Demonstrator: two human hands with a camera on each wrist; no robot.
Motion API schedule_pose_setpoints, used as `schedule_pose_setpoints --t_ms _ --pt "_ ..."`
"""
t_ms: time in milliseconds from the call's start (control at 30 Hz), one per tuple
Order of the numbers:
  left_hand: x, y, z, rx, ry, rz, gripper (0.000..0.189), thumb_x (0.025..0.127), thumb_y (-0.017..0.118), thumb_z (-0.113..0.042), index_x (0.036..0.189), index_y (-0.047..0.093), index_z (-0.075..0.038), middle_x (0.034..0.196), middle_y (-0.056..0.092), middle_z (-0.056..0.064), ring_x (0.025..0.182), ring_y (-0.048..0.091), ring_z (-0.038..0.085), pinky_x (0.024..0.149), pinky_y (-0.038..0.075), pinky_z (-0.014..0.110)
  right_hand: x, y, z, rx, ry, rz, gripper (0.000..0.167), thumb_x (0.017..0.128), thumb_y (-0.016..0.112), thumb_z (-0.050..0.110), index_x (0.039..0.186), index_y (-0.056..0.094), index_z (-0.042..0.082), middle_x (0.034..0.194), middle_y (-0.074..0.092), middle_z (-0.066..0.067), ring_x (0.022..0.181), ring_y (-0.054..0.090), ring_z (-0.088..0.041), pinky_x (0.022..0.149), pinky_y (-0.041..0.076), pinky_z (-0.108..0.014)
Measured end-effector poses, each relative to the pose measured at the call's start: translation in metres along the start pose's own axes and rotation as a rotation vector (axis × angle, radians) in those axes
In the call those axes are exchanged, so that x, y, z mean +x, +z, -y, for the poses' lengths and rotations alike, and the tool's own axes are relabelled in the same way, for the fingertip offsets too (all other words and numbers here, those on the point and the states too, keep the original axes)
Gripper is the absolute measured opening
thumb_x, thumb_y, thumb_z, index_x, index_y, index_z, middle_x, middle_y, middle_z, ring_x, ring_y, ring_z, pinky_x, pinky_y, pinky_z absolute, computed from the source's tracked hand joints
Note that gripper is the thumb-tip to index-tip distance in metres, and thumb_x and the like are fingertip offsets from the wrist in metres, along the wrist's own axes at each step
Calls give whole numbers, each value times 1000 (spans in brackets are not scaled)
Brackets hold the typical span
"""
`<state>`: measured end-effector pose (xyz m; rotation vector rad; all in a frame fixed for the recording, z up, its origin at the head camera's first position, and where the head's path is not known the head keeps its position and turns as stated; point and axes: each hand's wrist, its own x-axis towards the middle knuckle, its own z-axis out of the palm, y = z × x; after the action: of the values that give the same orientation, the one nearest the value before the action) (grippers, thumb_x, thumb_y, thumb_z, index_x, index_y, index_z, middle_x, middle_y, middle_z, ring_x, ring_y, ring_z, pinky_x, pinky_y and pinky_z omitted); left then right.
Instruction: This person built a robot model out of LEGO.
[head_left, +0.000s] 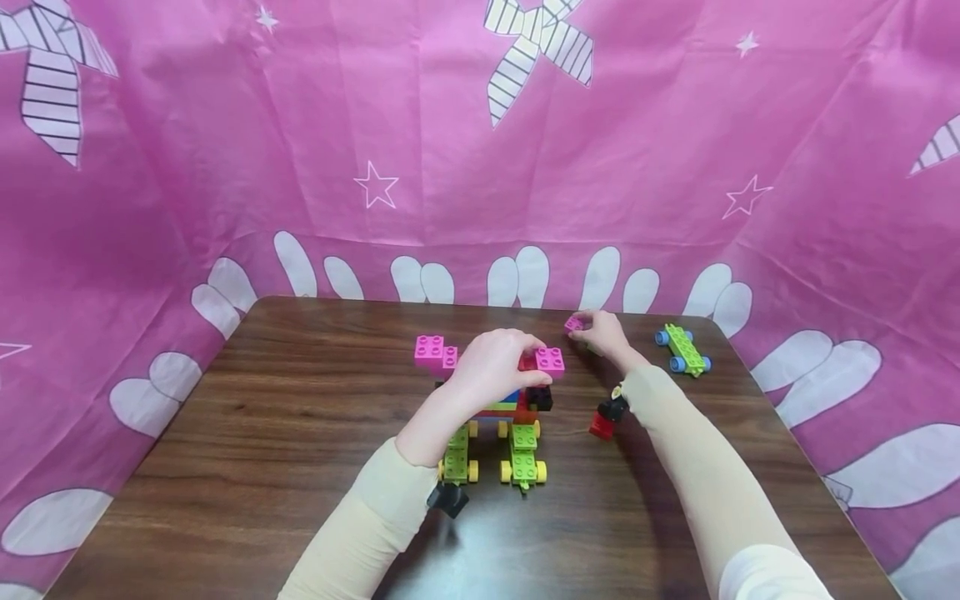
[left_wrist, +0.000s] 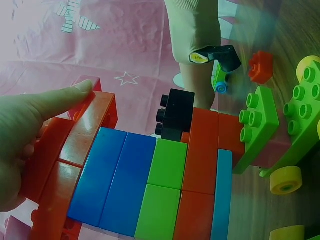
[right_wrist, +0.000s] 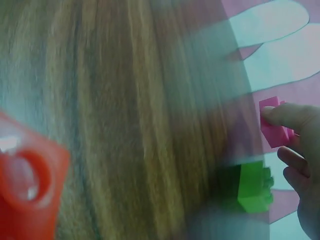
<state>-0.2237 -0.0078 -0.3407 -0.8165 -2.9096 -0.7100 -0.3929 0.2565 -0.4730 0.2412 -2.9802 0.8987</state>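
A block build with stacked blue bricks [left_wrist: 102,175], red, green and black bricks stands upright on lime wheeled bases [head_left: 523,458] with yellow wheels. Pink bricks [head_left: 550,361] top it on both sides. My left hand [head_left: 495,367] grips the build's upper red bricks [left_wrist: 90,127], index finger and thumb reaching around them. At the table's far edge my right hand [head_left: 602,333] pinches a small pink brick [right_wrist: 275,125] between thumb and fingers. A green brick [right_wrist: 254,187] appears just below that hand in the right wrist view; the head view does not show it.
A lime wheeled base [head_left: 684,350] with blue wheels lies at the table's far right. A red brick [head_left: 601,427] lies right of the build, below my right forearm. A pink patterned cloth [head_left: 465,167] hangs around the wooden table [head_left: 277,417].
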Motion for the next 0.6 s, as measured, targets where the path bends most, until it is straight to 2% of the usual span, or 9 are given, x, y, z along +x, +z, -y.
schedule_pose_setpoints --t_ms 133,367,600 --pt "0 0 1 0 3 0 46 85 72 -45 122 69 -18 115 72 -2 107 65 15 92 53 32 -4 -3 11 49 -12 -37 48 88 71 19 129 59 -2 117 66 -25 105 62 -37 96 48 -50" --pt "0 0 0 3 4 -3 46 85 72 -45 122 69 -18 114 72 -2 106 66 15 92 53 33 -12 -4 29 117 -82 -73 45 87 73 17 126 61 -2 113 68 -24 102 63 -36 92 50 -49" --pt "0 0 0 -1 7 -9 45 86 73 -45 121 69 -17 114 72 -1 105 66 16 92 53 33 -24 -9 46 172 -117 -125 45 84 77 13 124 63 -1 115 68 -22 107 64 -37 95 50 -49"
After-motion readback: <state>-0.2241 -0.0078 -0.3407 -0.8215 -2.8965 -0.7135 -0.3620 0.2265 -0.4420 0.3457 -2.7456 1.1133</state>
